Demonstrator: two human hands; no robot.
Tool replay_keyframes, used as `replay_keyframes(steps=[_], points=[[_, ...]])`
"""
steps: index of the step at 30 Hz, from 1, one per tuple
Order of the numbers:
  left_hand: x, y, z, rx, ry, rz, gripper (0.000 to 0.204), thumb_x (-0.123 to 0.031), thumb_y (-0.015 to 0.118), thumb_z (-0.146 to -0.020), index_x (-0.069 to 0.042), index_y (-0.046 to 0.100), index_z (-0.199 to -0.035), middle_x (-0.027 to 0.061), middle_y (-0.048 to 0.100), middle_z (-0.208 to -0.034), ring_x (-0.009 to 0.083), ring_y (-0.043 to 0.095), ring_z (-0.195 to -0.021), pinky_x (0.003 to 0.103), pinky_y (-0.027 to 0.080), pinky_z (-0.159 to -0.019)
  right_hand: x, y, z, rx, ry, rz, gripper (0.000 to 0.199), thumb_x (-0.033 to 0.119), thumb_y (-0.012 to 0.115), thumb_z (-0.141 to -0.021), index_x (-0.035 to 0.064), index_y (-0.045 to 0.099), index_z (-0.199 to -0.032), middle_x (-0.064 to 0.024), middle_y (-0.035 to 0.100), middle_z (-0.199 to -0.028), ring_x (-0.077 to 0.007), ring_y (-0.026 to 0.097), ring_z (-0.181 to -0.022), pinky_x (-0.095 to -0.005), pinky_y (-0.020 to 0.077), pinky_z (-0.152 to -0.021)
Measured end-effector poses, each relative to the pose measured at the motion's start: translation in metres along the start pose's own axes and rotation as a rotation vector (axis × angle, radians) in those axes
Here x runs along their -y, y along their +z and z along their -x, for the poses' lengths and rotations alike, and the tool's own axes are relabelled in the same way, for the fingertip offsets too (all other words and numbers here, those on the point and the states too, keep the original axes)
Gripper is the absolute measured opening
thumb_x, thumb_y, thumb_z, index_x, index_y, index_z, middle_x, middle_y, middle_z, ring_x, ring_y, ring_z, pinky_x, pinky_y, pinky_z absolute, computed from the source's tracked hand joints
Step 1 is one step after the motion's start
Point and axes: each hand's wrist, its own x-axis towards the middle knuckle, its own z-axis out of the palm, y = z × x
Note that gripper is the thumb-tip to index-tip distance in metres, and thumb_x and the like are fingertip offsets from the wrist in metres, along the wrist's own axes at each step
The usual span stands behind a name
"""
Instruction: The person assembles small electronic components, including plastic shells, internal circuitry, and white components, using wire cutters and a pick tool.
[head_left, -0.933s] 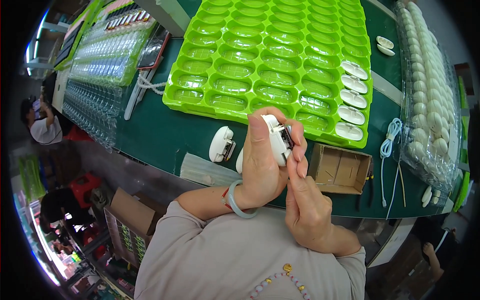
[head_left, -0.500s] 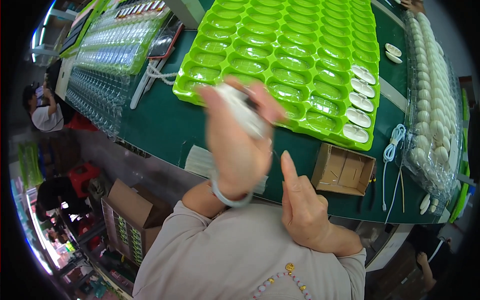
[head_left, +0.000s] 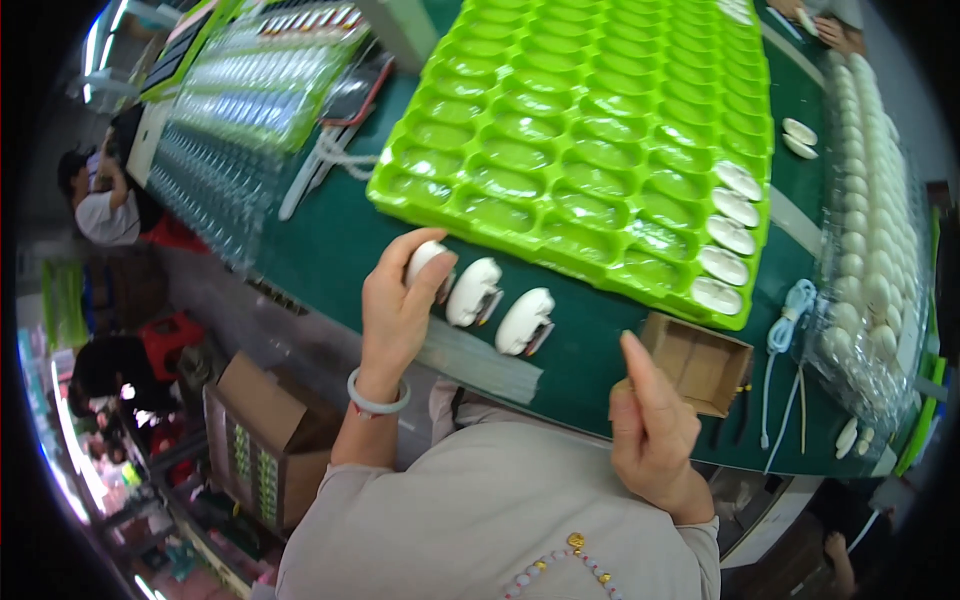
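My left hand grips a white oval case between thumb and fingers, at the table's near side. Just right of it, a second white case and a third one rest in a slanting row, dark parts showing along their right sides. My right hand hovers by the table's front edge with index finger and thumb stretched out and apart. Nothing shows in it; its other fingers are partly hidden. Beyond both hands lies a green moulded tray of oval pockets, several at its right edge holding white shells.
An open cardboard box sits beside my right hand, near a coiled white cable. Wrapped rows of white rounded pieces line the right side. Clear plastic trays and a phone-like device are at left. Another person's hand works far right.
My left hand has moved left and down from in front of the tray to the table. Three white cases now show in a row there. My right hand has shifted right.
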Motion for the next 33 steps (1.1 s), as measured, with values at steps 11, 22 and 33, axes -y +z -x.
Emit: replay_keyframes(steps=[11, 22, 33], points=[[-0.012, 0.002, -0.029, -0.223, 0.651, -0.093, 0.026, -0.016, 0.050, -0.088, 0.001, 0.047, -0.107, 0.0140, 0.046, -0.115, 0.0245, 0.045, -0.103, 0.037, 0.035, -0.092, -0.032, -0.040, 0.007, -0.356, -0.058, -0.044, 0.038, -0.005, 0.053, -0.080, -0.0069, 0.049, -0.117, -0.0087, 0.053, -0.066, -0.0155, 0.050, -0.050, -0.0259, 0.0412, -0.045], [-0.178, 0.347, -0.167, 0.663, 1.125, -0.755, 0.083, -0.050, 0.074, -0.060, 0.005, 0.046, -0.116, 0.0224, 0.054, -0.108, 0.0348, 0.049, -0.105, 0.041, 0.041, -0.089, -0.065, -0.052, 0.017, -0.713, 0.042, -0.020, 0.027, 0.002, 0.044, -0.089, -0.0082, 0.051, -0.114, -0.0048, 0.055, -0.062, -0.0090, 0.050, -0.049, -0.0204, 0.0407, -0.046], [-0.188, 0.329, -0.172, 1.019, 0.248, -0.037, 0.035, -0.029, 0.064, -0.079, 0.002, 0.061, -0.093, 0.0139, 0.063, -0.093, 0.0227, 0.063, -0.082, 0.031, 0.052, -0.074, -0.059, -0.055, 0.025, -0.741, 0.015, -0.062, 0.026, 0.002, 0.044, -0.089, -0.0089, 0.052, -0.111, -0.0068, 0.057, -0.066, -0.0096, 0.051, -0.051, -0.0210, 0.0406, -0.047]])
